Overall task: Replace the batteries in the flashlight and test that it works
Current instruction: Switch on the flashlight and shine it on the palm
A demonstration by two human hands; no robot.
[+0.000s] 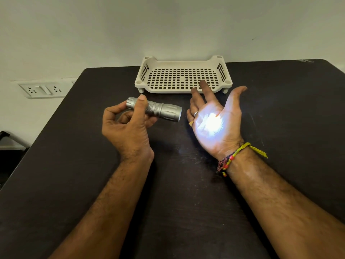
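Silver knurled metal flashlight (155,110), assembled and lit: your left hand (127,124) grips it just beside your flat-open, empty right hand (214,124); test apparently passed, little left.

room's kinda dim, soft even light on my feed | flashlight (156,109) beam blows out to white glare on the right hand (214,120) palm | faint spill on the dark table (74,165) near the wrist | focus sharp mid-frame | wide-angle bends the far table edge and corners
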